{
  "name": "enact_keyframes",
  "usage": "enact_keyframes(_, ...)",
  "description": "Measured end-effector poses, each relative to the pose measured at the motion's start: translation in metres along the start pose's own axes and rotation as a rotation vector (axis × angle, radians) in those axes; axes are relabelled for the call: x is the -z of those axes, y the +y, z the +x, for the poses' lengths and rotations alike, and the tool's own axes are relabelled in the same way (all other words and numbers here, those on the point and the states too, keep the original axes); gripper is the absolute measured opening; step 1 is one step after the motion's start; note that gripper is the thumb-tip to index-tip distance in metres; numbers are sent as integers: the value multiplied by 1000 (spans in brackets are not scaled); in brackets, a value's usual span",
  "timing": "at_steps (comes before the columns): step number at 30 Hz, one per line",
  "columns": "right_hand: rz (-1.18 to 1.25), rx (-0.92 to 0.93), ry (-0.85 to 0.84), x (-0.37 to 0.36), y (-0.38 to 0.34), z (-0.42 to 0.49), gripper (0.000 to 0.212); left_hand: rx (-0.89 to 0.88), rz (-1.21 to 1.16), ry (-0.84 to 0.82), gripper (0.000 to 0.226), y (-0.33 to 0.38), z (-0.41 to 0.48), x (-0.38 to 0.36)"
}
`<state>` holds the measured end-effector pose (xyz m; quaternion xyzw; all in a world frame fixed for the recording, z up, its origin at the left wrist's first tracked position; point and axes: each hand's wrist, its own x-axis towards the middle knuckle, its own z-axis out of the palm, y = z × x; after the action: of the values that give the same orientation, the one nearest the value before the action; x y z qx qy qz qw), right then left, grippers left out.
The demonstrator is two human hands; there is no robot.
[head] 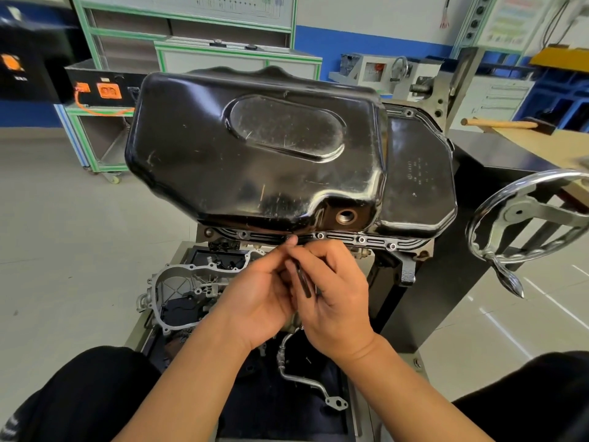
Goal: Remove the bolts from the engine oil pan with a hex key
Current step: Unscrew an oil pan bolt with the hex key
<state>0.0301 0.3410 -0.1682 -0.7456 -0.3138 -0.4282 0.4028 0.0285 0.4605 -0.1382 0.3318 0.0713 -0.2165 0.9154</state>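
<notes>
Oil pan [255,148]: black, mounted bottom-up on the engine, not yet off
Bolts [361,239]: three seated along the oil pan's near flange, to the right of the hands; one more at its far right corner
Hex key [302,280]: dark, just below the oil pan's near edge, tip hidden at the flange
Right hand [338,301]: fingers curled round the key's shank
Left hand [255,301]: fingertips pinching the key's upper end
Progress: looks early; one near-edge bolt being worked, at least four left, far side unseen
</notes>
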Motion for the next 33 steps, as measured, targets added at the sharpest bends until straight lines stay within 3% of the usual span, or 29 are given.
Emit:
enact_keyframes(7,72,-83,126,6,-4,9,13,46,-93,-136,28,3,-2,4)
enact_keyframes(12,43,-34,76,3,-3,8,14,30,-19,-97,46,2,-1,2)
enact_keyframes(17,14,-25,8,2,-2,4,22,-23,34,-71,27,0,1,3)
enact_keyframes(23,40,-67,116,7,-4,11,14,12,-14,-172,33,2,-2,7)
enact_keyframes(29,-1,-12,62,5,-1,8,14,-6,52,-80,50,2,1,3)
enact_keyframes(33,-11,-19,14,2,1,5,21,-37,85,-51,36,0,1,2)
